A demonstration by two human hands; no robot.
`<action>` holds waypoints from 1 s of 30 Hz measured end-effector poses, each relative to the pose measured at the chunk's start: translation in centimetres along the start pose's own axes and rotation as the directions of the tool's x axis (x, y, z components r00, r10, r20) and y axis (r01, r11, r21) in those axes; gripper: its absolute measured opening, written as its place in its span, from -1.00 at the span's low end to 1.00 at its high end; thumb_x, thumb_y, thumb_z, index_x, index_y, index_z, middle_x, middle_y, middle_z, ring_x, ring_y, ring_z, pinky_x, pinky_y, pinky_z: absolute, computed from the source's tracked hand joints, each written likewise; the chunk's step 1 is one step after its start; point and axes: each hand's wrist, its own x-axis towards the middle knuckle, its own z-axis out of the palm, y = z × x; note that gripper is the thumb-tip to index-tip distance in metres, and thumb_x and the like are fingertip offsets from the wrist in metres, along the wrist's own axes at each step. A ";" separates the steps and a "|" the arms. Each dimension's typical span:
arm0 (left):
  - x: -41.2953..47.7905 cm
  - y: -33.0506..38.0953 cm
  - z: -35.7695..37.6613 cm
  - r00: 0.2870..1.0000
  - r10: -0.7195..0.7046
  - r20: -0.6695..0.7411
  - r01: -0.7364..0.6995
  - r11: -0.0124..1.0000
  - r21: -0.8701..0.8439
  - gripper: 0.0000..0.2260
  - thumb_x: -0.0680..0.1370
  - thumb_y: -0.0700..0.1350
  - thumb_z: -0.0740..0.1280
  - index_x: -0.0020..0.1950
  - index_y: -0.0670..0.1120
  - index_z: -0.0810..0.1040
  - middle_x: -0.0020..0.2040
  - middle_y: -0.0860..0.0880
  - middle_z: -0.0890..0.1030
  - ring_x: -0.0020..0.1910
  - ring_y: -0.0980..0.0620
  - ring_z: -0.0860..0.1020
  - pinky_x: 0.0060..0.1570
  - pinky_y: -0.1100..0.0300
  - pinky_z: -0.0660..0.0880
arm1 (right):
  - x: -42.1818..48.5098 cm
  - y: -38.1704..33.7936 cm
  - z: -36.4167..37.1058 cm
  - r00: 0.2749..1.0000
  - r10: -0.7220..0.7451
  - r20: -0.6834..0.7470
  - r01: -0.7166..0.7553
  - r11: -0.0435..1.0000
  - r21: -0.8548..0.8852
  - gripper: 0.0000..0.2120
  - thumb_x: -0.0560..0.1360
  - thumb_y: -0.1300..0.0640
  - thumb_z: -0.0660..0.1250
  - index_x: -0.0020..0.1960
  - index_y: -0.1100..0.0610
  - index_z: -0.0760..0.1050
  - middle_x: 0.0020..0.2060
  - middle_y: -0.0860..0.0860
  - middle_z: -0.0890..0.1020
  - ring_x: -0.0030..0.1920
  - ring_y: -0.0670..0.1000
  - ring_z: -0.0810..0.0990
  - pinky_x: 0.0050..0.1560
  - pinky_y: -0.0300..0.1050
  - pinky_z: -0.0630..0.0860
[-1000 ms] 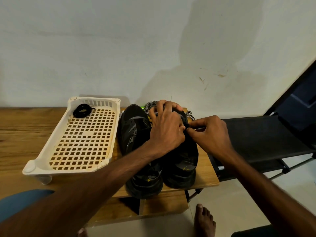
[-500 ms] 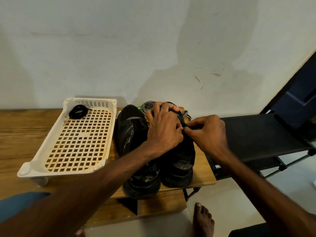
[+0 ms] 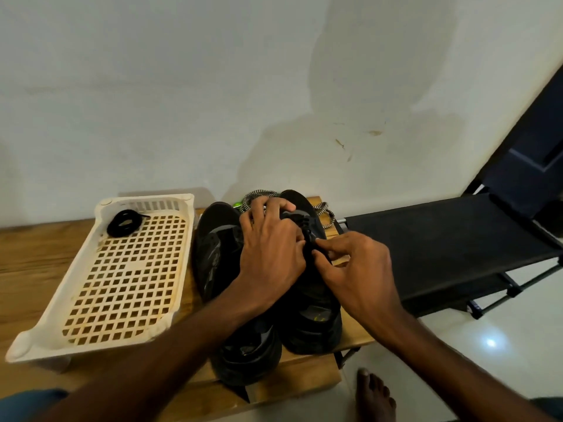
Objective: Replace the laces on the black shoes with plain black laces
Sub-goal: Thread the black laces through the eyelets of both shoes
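Left hand (image 3: 271,254) curled over the shoe (image 3: 313,312) should hold firm while right hand (image 3: 356,269), pinching the lace (image 3: 305,230) at its fingertips, draws evenly.

Items by count. Two black shoes: left shoe (image 3: 213,254), right shoe (image 3: 313,315). Two hands: left hand (image 3: 271,254), right hand (image 3: 356,269). One white perforated tray (image 3: 61,293). Two plain black laces: one coiled black lace (image 3: 124,223), one threaded black lace (image 3: 304,228). Striped laces (image 3: 259,194): number indeterminate. One wooden bench (image 3: 30,263). One black folding rack (image 3: 426,245). One bare foot (image 3: 374,397).
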 end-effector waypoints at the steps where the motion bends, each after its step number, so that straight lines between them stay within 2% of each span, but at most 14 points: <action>1: -0.1 -0.2 0.0 1.000 0.013 -0.003 -0.013 1.000 0.008 -0.86 0.54 0.07 0.38 0.00 0.11 0.72 0.46 0.13 0.34 0.50 0.01 0.12 0.42 0.01 0.11 | 0.0 0.0 0.0 1.000 -0.010 -0.006 0.010 1.000 -0.011 -0.82 0.49 0.11 0.52 0.10 0.03 0.73 -0.20 -0.23 0.60 -0.18 -0.15 0.64 -0.23 -0.18 0.67; 4: 0.0 -0.4 0.2 0.998 0.052 -0.021 -0.051 0.999 0.012 -0.88 0.52 0.05 0.41 -0.04 0.10 0.74 0.44 0.12 0.39 0.49 -0.01 0.17 0.39 -0.01 0.15 | 0.2 0.3 0.2 1.000 -0.022 0.005 0.022 1.000 0.000 -0.81 0.49 0.10 0.53 0.09 0.06 0.73 -0.09 -0.05 0.66 -0.13 -0.10 0.64 -0.21 -0.10 0.68; 9: 0.0 -0.5 0.5 0.998 0.055 -0.042 -0.054 0.998 0.008 -0.93 0.48 0.00 0.48 -0.09 0.10 0.76 0.41 0.11 0.44 0.45 -0.04 0.25 0.33 -0.03 0.23 | 0.6 1.0 0.2 0.998 -0.016 0.055 0.012 0.997 0.073 -0.81 0.46 0.09 0.55 0.08 0.01 0.73 -0.08 -0.10 0.66 -0.09 -0.13 0.64 -0.16 -0.10 0.67; 14: 0.2 -0.5 0.6 0.996 0.048 -0.075 -0.055 0.994 -0.091 -0.92 0.44 -0.05 0.53 -0.10 0.10 0.77 0.39 0.11 0.47 0.41 -0.06 0.30 0.27 -0.05 0.32 | 0.6 1.4 0.0 0.999 0.017 0.039 -0.023 0.985 0.168 -0.80 0.43 0.10 0.57 0.05 -0.05 0.73 -0.20 -0.15 0.66 -0.17 -0.12 0.65 -0.21 -0.09 0.66; 16: 0.4 -0.4 0.4 0.997 0.047 -0.063 -0.055 0.992 -0.118 -0.91 0.42 -0.05 0.53 -0.10 0.12 0.76 0.40 0.11 0.45 0.43 -0.05 0.28 0.28 -0.02 0.30 | 0.6 1.4 -0.2 0.998 0.040 0.053 -0.050 0.978 0.202 -0.79 0.43 0.05 0.55 0.06 -0.09 0.73 -0.21 -0.15 0.68 -0.17 -0.12 0.66 -0.22 -0.11 0.67; 21: 0.3 -0.4 0.3 1.000 -0.023 -0.005 0.022 0.991 -0.135 -0.86 0.41 -0.05 0.55 -0.09 0.17 0.71 0.48 0.12 0.34 0.51 -0.02 0.15 0.39 -0.07 0.20 | 0.9 1.9 -0.6 0.982 0.162 0.101 -0.185 0.940 0.286 -0.70 0.35 0.02 0.64 0.05 0.03 0.71 -0.25 -0.14 0.70 -0.24 -0.16 0.68 -0.22 -0.33 0.63; 25: 0.4 0.2 0.4 0.987 -0.158 -0.011 0.154 0.977 -0.149 -0.88 0.44 0.03 0.54 -0.06 0.21 0.70 0.49 0.16 0.33 0.50 0.02 0.14 0.41 -0.04 0.17 | 1.1 1.6 -0.6 0.964 0.230 0.135 -0.263 0.906 0.333 -0.52 0.29 0.01 0.67 0.14 0.03 0.62 -0.24 -0.09 0.71 -0.23 -0.18 0.69 -0.18 -0.34 0.62; 27: 0.7 0.2 0.4 0.980 -0.197 0.026 0.198 0.962 -0.188 -0.87 0.44 0.04 0.54 -0.04 0.22 0.71 0.50 0.17 0.34 0.50 0.05 0.13 0.40 -0.02 0.16 | 1.3 1.5 -0.7 0.960 0.226 0.163 -0.268 0.907 0.324 -0.56 0.30 -0.01 0.65 0.13 0.03 0.63 -0.23 -0.09 0.71 -0.22 -0.18 0.69 -0.17 -0.35 0.62; 30: 0.9 -0.2 0.4 0.972 -0.219 0.080 0.232 0.940 -0.250 -0.85 0.43 0.04 0.56 -0.03 0.22 0.71 0.49 0.17 0.36 0.47 0.13 0.11 0.40 0.02 0.13 | 1.7 1.6 -1.1 0.955 0.196 0.224 -0.270 0.887 0.374 -0.78 0.44 -0.01 0.54 0.08 -0.04 0.68 -0.20 -0.14 0.72 -0.17 -0.18 0.70 -0.18 -0.36 0.60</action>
